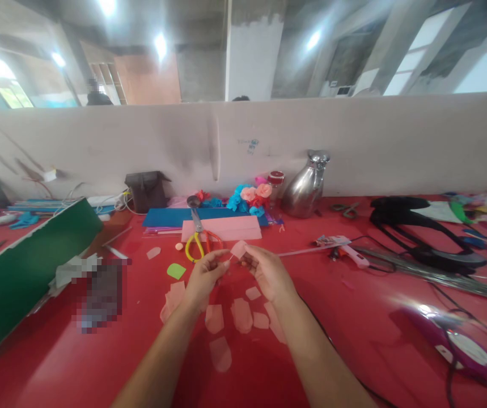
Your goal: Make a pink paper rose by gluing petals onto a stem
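Note:
My left hand [206, 276] and my right hand [265, 273] meet above the red table [98, 362], fingers pinched together. Between them they hold a small pink paper petal [238, 249], and a thin wire or stick seems to run between the fingertips. Several cut pink petals [241, 314] lie on the table just below my hands. Yellow-handled scissors [197, 241] rest beyond my left hand on a folded pink sheet [230, 228].
A glue gun [345, 252] and thin wires [430, 272] lie to the right. Finished paper flowers [249, 198], a jar and a metal jug [306, 186] stand at the back wall. A green board [22, 272] leans at left. A green scrap [176, 271] lies near.

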Demonstrator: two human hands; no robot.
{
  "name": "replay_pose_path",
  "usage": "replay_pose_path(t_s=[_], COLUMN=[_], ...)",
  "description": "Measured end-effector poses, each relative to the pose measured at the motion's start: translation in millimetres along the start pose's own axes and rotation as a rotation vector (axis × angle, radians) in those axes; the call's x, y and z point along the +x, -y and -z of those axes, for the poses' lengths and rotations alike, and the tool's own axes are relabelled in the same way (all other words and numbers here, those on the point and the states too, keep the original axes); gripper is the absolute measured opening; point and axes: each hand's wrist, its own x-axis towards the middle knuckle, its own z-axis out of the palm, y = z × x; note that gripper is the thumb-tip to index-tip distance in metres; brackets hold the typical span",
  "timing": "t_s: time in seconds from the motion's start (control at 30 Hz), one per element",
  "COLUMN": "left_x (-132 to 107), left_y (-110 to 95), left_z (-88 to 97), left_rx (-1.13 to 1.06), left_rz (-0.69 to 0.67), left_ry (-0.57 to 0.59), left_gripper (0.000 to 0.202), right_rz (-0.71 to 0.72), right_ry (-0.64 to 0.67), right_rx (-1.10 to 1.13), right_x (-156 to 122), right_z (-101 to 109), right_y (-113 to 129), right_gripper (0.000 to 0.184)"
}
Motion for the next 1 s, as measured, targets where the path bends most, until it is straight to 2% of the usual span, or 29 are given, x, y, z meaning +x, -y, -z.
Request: replay_pose_path(t_s=[0.43, 0.67, 1.0], left_x=[-2.0, -2.1, -4.3], left_y=[-4.6, -5.2, -9.1], left_z=[1.8, 2.4, 0.9], left_rx=[0.031, 0.015, -0.006], left_rz=[0.044, 0.025, 0.031], left_ry=[-0.034, -0.032, -0.032], left_gripper=[0.041, 0.036, 0.031], right_rz=[0.013, 0.026, 0.120], right_ry=[0.020, 0.045, 0.018], right_rx=[-0.064, -0.096, -0.334], right_x=[-0.5, -1.4, -6.1], right_z=[-3.6, -2.9, -7.7], right_y=[-0.2, -0.4, 4.7], right_gripper=[0.017, 0.019, 0.021])
